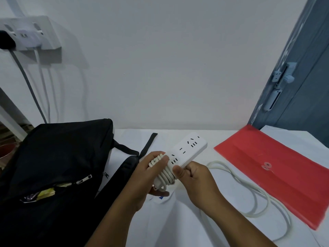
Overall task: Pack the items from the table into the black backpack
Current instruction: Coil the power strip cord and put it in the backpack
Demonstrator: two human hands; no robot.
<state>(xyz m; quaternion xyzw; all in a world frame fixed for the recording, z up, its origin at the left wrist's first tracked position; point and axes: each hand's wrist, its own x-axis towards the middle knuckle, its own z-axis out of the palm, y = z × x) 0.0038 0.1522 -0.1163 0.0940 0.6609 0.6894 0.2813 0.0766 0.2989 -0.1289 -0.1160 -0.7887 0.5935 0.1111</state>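
Note:
A white power strip [188, 148] is held above the table between both hands. My left hand [151, 173] grips its near end, fingers curled over several turns of white cable [165, 175] wound around it. My right hand [194, 177] pinches the strip's side, thumb on the wound cable. The rest of the cable [263, 195] trails in loose loops across the table to the right. The black backpack [58, 166] lies at the left with its zipper partly open, yellow and dark items showing inside.
A red string-tie document envelope [277, 168] lies flat at the right on the white table [178, 225]. On the wall at the upper left is a socket block [30, 34] with plugs and hanging cords. A grey door frame [293, 86] stands at the right.

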